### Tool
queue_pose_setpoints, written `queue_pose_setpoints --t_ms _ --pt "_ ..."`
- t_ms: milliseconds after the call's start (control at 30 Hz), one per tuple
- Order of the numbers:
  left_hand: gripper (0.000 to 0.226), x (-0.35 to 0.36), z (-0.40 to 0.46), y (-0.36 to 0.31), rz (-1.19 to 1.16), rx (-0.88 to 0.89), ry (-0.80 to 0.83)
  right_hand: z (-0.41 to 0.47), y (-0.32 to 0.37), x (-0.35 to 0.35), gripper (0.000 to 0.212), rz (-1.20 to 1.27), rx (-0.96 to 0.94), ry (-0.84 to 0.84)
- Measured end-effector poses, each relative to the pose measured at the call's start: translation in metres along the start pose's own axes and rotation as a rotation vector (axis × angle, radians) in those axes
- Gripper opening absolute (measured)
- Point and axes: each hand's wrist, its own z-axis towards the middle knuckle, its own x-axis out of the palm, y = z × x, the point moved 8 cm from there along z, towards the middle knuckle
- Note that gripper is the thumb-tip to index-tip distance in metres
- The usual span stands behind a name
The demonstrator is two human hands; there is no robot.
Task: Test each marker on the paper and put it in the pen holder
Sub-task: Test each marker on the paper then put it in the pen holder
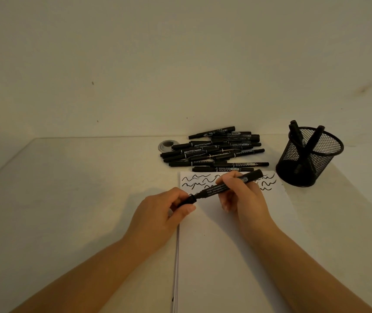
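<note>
A black marker [232,183] lies slanted between my two hands, above the white paper [225,245]. My right hand [241,195] grips its barrel. My left hand [160,213] pinches the black cap [189,199] at the marker's lower left end; the cap meets the tip, and I cannot tell whether it is fully seated. Black wavy test lines [194,180] run along the paper's top edge. A pile of several black markers [214,150] lies beyond the paper. The black mesh pen holder [309,159] stands at the right with three markers in it.
A round grey cable grommet [165,145] sits in the desk just left of the marker pile. The cream desk [67,188] ends at a plain wall behind. The paper is the top sheet of a thin stack.
</note>
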Motion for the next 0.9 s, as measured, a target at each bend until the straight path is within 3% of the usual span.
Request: queue_pose_setpoints --t_ms 133,267,433,667,900 --pt "0.012 -0.002 -0.001 -0.003 0.024 0.027 -0.016 -0.005 0.006 0.012 0.030 -0.108 -0.046 0.105" --pt "0.016 -0.007 -0.003 -0.012 0.028 0.091 -0.048 -0.010 0.010 0.015 0.034 -0.106 -0.068 0.169" --pt "0.040 -0.007 -0.006 -0.022 0.078 0.167 -0.046 -0.010 0.008 0.016 0.037 -0.114 -0.045 0.125" --pt "0.035 -0.009 -0.008 -0.034 0.172 0.235 -0.096 -0.013 0.002 0.013 0.044 -0.026 -0.022 0.003" --pt "0.040 0.001 -0.015 -0.029 0.066 0.226 0.023 -0.015 -0.009 0.018 0.030 0.146 0.057 0.000"
